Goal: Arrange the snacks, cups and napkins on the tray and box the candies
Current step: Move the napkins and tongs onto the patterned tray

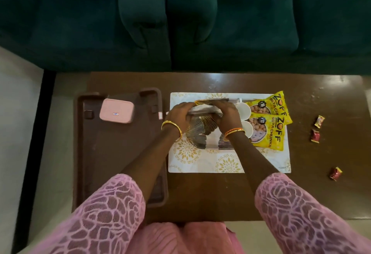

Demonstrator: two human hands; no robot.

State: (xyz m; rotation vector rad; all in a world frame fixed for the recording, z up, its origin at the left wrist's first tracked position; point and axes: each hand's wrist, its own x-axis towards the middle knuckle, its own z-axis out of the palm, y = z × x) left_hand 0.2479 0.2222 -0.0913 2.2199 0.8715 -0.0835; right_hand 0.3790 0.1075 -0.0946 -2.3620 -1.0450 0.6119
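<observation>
Pink sleeves (112,209) lead to both hands (202,113) – each clamped on an end of the napkins (200,131), presumably fanned for display on the tray (267,165).

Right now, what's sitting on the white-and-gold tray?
On the white-and-gold tray: two yellow snack packets, two white cups, and a napkin stack gripped by left hand and right hand. Hands and forearms cover the tray's middle; anything beneath is hidden.

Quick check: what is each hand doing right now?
Left hand: closed on the napkin stack, gripping its left end.
Right hand: closed on the same stack, gripping its right end.
</observation>
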